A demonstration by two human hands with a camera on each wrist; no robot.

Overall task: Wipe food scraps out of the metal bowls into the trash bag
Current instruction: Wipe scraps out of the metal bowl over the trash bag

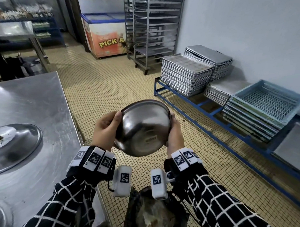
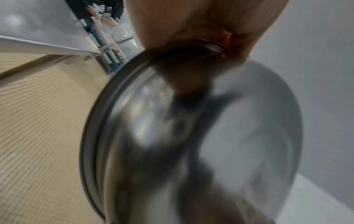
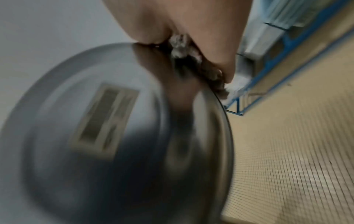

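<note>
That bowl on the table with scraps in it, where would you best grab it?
By its rim, likely. The bowl on the table sits upright with its wide rim overhanging all round, so a hand coming from above or the near side could hook fingers under the edge nearest the table front, thumb on top.

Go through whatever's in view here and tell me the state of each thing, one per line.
Metal bowl: held off the table, tipped, underside toward the camera.
Left hand: grips the bowl's rim.
Right hand: grips the opposite rim.
Trash bag: open, below the bowl.
Bowl on the table: upright, scraps inside.
Blue crate: topmost on its stack, nothing in it.
</note>
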